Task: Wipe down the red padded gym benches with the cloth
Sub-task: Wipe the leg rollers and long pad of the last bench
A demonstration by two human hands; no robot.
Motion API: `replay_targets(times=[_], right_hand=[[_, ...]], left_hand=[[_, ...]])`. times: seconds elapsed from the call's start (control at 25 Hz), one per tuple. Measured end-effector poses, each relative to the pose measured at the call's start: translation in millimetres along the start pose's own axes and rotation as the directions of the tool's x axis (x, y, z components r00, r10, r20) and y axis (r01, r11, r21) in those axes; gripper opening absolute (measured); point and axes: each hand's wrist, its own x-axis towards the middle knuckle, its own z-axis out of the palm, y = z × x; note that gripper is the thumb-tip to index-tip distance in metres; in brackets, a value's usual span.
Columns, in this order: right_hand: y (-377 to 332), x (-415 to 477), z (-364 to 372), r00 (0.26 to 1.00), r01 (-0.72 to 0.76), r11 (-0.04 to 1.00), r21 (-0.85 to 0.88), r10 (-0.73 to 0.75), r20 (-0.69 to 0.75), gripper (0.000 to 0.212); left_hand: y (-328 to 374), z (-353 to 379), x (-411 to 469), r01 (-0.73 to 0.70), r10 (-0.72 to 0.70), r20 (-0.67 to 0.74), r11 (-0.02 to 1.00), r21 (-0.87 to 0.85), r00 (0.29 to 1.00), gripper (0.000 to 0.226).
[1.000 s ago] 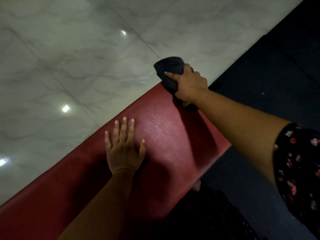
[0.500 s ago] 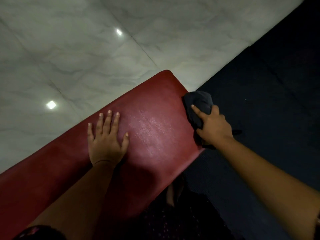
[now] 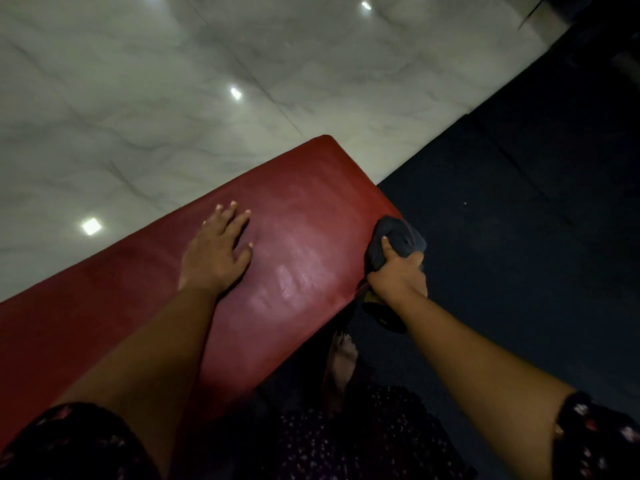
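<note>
Sheen on the red bench near its far end reads to me as wet streaks, so I judge this end's top largely wiped. The stretch nearer me looks dull and may yet need a pass, and I see no other benches from here. My right hand is clenched round the dark cloth, which is bunched against the bench's right edge. My left hand lies flat on the bench top, fingers straight, holding nothing. The two hands are well apart.
</note>
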Motion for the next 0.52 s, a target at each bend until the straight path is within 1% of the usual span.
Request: replay_targets(times=[0.08, 0.2, 0.28, 0.32, 0.4, 0.44, 0.52], right_hand=[[-1, -24, 11, 0.999, 0.014, 1.0, 0.0, -0.014, 0.037, 0.078], [0, -61, 22, 0.994, 0.057, 0.997, -0.061, -0.051, 0.1, 0.078], [-7, -82, 24, 0.985, 0.126, 0.986, -0.105, -0.112, 0.13, 0.077], [-15, -91, 23, 0.978, 0.176, 0.972, -0.153, -0.155, 0.139, 0.076], [-42, -114, 21, 0.949, 0.306, 0.903, -0.301, -0.264, 0.171, 0.072], [-61, -127, 20, 0.922, 0.386, 0.841, -0.378, -0.335, 0.195, 0.07], [-100, -153, 23, 0.846, 0.527, 0.683, -0.506, -0.481, 0.231, 0.068]], left_hand=[[-4, -15, -34, 0.003, -0.004, -0.04, 1.0, -0.007, 0.999, 0.059], [-7, -36, -78, 0.089, -0.09, -0.035, 0.996, -0.008, 0.995, 0.062], [-15, -55, -104, 0.149, -0.148, -0.028, 0.989, 0.021, 0.989, 0.063], [-23, -65, -119, 0.182, -0.18, -0.039, 0.983, 0.034, 0.983, 0.063], [-45, -86, -152, 0.253, -0.249, -0.073, 0.966, 0.059, 0.966, 0.061], [-60, -97, -169, 0.294, -0.288, -0.087, 0.953, 0.07, 0.954, 0.061], [-92, -117, -201, 0.374, -0.364, -0.113, 0.923, 0.093, 0.925, 0.06]])
